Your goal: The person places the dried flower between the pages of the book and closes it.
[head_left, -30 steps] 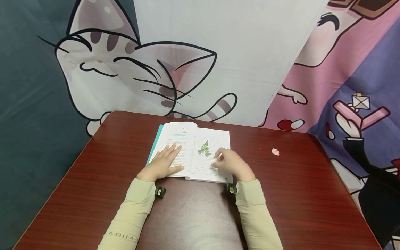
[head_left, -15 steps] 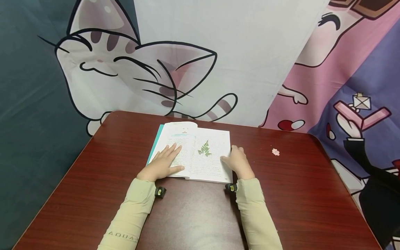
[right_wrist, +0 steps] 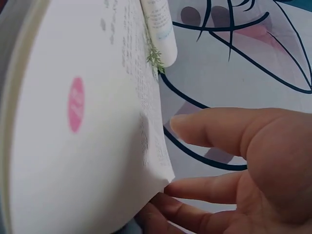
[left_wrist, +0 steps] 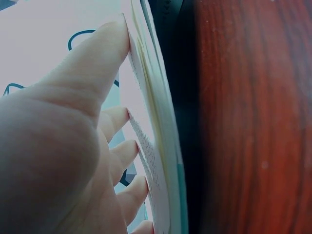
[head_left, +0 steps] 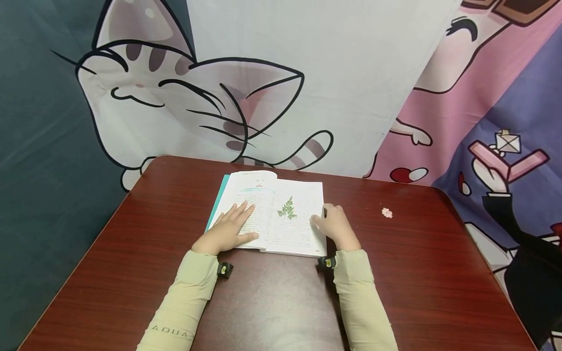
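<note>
An open book (head_left: 294, 239) with a teal cover edge lies on the table. A green fern-like leaf (head_left: 287, 208) is on its right page, also seen as a sprig (right_wrist: 155, 56) in the right wrist view. My left hand (head_left: 226, 231) rests spread on the left page; in the left wrist view its thumb (left_wrist: 105, 48) and fingertips touch the paper. My right hand (head_left: 335, 226) is at the book's right edge. In the right wrist view its fingers (right_wrist: 204, 189) touch the lifted page edge from the side and below, while the thumb (right_wrist: 209, 126) stands apart from the paper.
A small pink flower (head_left: 387, 212) lies on the brown table (head_left: 417, 263) to the right of the book. Behind the table hangs a cloth backdrop (head_left: 351, 87) with cartoon drawings. Dark wrist cameras are strapped at both cuffs.
My right hand has drawn back from over the right page, near the leaf, to the book's right edge. The left hand, book and flower have stayed in place.
</note>
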{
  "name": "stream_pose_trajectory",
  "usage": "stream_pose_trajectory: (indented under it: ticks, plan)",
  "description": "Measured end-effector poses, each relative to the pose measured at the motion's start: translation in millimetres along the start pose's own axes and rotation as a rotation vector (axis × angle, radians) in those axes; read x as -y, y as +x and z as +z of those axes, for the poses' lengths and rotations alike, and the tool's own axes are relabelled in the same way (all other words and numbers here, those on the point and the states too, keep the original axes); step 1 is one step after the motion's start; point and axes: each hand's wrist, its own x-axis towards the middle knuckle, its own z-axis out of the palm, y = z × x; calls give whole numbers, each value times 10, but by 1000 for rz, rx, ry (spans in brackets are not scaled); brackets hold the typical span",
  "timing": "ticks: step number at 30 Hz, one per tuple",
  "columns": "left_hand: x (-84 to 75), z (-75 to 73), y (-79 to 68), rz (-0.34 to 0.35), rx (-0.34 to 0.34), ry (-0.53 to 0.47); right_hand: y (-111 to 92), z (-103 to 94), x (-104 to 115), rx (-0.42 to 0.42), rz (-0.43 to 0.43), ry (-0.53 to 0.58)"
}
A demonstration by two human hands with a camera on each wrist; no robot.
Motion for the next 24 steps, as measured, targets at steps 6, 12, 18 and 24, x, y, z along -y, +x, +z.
stream_pose_trajectory:
  ticks: [6, 12, 18, 24]
  plan:
    - [-3, -3, 0, 3, -1, -10, -15, -27, 52, -132, -8, 84]
    - [2, -1, 6, 5, -2, -14, -32, -22, 96, -263, -28, 158]
    - [5, 0, 9, 7, -4, -13, -45, -40, 130, -308, -49, 162]
    - [1, 3, 5, 4, 0, -14, -74, -59, 146, -294, -38, 170]
